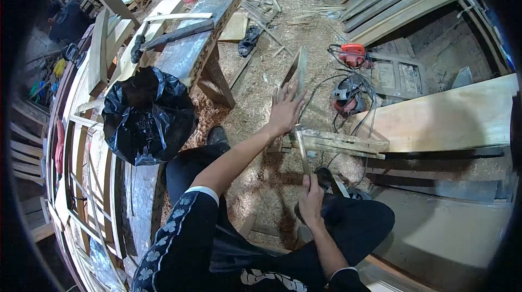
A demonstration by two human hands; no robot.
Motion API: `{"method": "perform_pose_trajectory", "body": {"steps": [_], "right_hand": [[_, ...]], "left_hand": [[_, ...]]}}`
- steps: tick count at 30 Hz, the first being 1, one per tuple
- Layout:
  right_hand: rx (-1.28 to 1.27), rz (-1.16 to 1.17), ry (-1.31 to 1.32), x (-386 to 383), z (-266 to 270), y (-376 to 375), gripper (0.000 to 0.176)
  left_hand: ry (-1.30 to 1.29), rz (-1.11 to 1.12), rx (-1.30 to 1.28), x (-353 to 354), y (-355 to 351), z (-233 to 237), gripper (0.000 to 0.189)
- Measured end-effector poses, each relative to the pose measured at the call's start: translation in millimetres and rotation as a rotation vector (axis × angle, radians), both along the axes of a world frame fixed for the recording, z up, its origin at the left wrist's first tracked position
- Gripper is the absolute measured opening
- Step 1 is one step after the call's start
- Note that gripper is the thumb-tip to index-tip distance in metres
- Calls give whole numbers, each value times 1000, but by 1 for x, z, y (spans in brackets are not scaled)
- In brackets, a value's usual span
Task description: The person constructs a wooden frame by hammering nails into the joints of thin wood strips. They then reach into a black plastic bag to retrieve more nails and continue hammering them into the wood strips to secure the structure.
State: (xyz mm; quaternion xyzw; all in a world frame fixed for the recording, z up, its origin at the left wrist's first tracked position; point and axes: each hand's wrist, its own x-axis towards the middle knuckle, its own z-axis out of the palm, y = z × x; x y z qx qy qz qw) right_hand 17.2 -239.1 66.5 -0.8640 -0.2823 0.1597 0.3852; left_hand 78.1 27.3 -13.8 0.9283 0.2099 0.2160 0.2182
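My left hand lies with fingers spread on the near end of an upright-edged wooden board, beyond my knees. Lower right, my right hand is wrapped round the near end of a narrow, slightly curved strip, which looks like a handle or thin blade. The strip's far end reaches close below my left hand. Just right of it, a short stack of rough wooden pieces lies over the shavings. What the strip's far end touches is too small to tell.
A black plastic bag sits left, beside a workbench. Red power tools and cables lie right of the board. A wide plank is at right, stacked boards behind. Shavings cover the floor.
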Motion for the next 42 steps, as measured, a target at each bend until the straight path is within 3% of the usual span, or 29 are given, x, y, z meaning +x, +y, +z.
{"method": "perform_pose_trajectory", "body": {"steps": [2, 5, 8, 11, 16, 22, 25, 30, 34, 36, 42], "right_hand": [[11, 38, -13, 2, -2, 8, 27], [57, -100, 38, -6, 9, 4, 29], [-52, 6, 66, 3, -6, 4, 26], [102, -59, -67, -5, 2, 5, 25], [5, -1, -19, 1, -3, 2, 27], [-127, 43, 53, 5, 7, 7, 33], [-3, -70, 64, 2, 6, 5, 29], [-146, 58, 70, 6, 4, 5, 34], [-72, -48, 95, -2, 11, 1, 32], [-55, 12, -109, 2, 4, 2, 32], [-12, -29, -70, -2, 21, 7, 30]], "left_hand": [[17, 8, 8, 4, 2, -7, 47], [39, 10, -39, -3, -1, -5, 47], [0, 18, -35, 0, 0, -8, 46], [34, 28, -43, 1, 0, -5, 47], [20, 20, 43, 5, 2, -7, 47], [42, 9, -43, 3, -4, -6, 48], [7, 29, 1, 7, 5, -6, 46], [54, 6, 23, 4, -2, -7, 46], [69, 23, -13, 4, 0, -7, 48], [63, 17, -4, 2, -3, -9, 48], [30, 43, 18, 5, -3, -15, 46]]}}
